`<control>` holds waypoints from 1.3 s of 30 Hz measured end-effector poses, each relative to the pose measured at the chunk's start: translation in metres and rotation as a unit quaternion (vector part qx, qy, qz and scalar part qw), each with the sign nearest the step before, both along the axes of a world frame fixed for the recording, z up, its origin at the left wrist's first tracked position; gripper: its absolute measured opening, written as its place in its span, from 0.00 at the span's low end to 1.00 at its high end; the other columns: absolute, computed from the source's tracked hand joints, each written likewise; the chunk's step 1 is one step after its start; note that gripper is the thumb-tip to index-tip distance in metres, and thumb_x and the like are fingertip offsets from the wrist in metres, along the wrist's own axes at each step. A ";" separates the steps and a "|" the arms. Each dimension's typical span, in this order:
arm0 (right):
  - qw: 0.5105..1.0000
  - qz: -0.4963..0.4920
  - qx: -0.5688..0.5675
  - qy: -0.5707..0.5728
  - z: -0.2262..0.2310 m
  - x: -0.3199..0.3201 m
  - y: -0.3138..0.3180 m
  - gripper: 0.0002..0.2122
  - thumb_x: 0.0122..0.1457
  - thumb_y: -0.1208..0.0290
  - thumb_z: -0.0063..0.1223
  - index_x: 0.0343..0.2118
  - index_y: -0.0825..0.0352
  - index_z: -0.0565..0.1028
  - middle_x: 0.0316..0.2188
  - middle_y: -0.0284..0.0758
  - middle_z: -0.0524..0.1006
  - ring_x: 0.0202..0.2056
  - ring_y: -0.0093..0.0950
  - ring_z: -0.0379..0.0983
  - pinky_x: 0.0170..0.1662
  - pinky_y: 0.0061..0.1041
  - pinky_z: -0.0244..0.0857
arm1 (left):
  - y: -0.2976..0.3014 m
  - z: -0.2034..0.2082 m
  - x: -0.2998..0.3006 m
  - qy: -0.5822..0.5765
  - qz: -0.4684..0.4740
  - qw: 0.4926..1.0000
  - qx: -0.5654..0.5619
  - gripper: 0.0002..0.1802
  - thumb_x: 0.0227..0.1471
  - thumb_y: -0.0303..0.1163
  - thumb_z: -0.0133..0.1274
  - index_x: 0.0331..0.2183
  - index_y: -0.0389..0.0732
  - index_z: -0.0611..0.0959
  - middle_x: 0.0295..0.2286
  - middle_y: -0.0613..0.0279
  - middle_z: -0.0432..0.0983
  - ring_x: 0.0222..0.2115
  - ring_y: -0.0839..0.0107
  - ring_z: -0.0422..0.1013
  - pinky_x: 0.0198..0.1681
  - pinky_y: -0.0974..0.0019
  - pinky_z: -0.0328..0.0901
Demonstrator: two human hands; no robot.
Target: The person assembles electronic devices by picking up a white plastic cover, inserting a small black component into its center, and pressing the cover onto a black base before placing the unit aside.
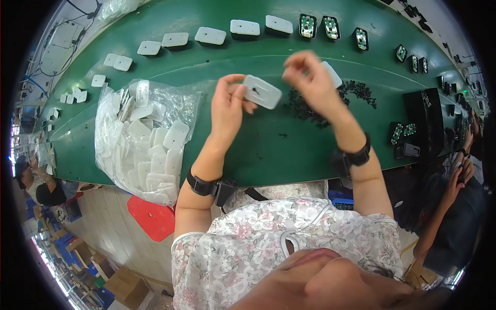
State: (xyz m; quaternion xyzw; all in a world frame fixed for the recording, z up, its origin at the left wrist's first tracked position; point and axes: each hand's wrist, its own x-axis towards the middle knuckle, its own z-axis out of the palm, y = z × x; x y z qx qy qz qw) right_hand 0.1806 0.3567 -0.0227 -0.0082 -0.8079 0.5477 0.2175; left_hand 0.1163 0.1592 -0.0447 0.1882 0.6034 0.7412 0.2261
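Note:
My left hand [230,103] grips a whitish rectangular plastic cover [268,96] by its left end, with thumb and fingers closed on it. The cover is tilted and has a recess with a small dark part near its middle. Raised to the right of it is my right hand [312,80], its fingers bent and smeared by motion; whether they pinch anything cannot be made out. Beneath and beside that hand lies a pile of small black parts [356,92]. Another white cover [331,75] shows partly behind the right hand.
Left of my arm lies a clear bag [111,150] full of white covers. Along the far side runs a row of white-topped housings [210,36], continuing into open black housings with green circuit boards [330,28]. A black box [421,121] stands right; co-workers sit at both sides.

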 end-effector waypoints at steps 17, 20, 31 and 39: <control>0.962 -0.113 0.096 -0.230 0.001 -0.080 0.107 0.23 0.49 0.63 0.56 0.46 0.72 0.68 0.35 0.42 0.76 0.36 0.32 0.76 0.40 0.29 0.70 | -0.007 -0.010 0.000 0.461 0.155 0.741 -0.464 0.26 0.41 0.39 0.62 0.40 0.37 0.73 0.32 0.54 0.66 0.31 0.57 0.68 0.30 0.58 0.67; 0.989 0.028 -0.071 -0.128 -0.010 -0.044 0.071 0.22 0.48 0.78 0.53 0.49 0.69 0.64 0.40 0.34 0.69 0.42 0.23 0.69 0.46 0.21 0.63 | -0.012 -0.011 0.008 0.470 0.114 0.734 -0.476 0.30 0.38 0.39 0.64 0.42 0.35 0.72 0.32 0.54 0.66 0.33 0.57 0.66 0.34 0.60 0.66; 0.938 0.061 0.323 -0.111 0.004 -0.012 0.019 0.18 0.49 0.79 0.55 0.46 0.66 0.70 0.44 0.39 0.73 0.46 0.37 0.70 0.50 0.29 0.63 | -0.030 -0.023 -0.008 0.528 0.020 0.795 -0.299 0.28 0.42 0.19 0.54 0.49 0.38 0.69 0.41 0.53 0.71 0.46 0.56 0.65 0.46 0.57 0.61; 0.940 0.172 0.295 -0.019 -0.002 -0.020 -0.023 0.20 0.47 0.81 0.56 0.46 0.65 0.72 0.45 0.38 0.74 0.46 0.37 0.70 0.50 0.30 0.65 | -0.045 -0.016 -0.003 0.445 0.001 0.868 -0.221 0.31 0.43 0.13 0.44 0.52 0.40 0.70 0.52 0.54 0.66 0.54 0.57 0.62 0.56 0.58 0.58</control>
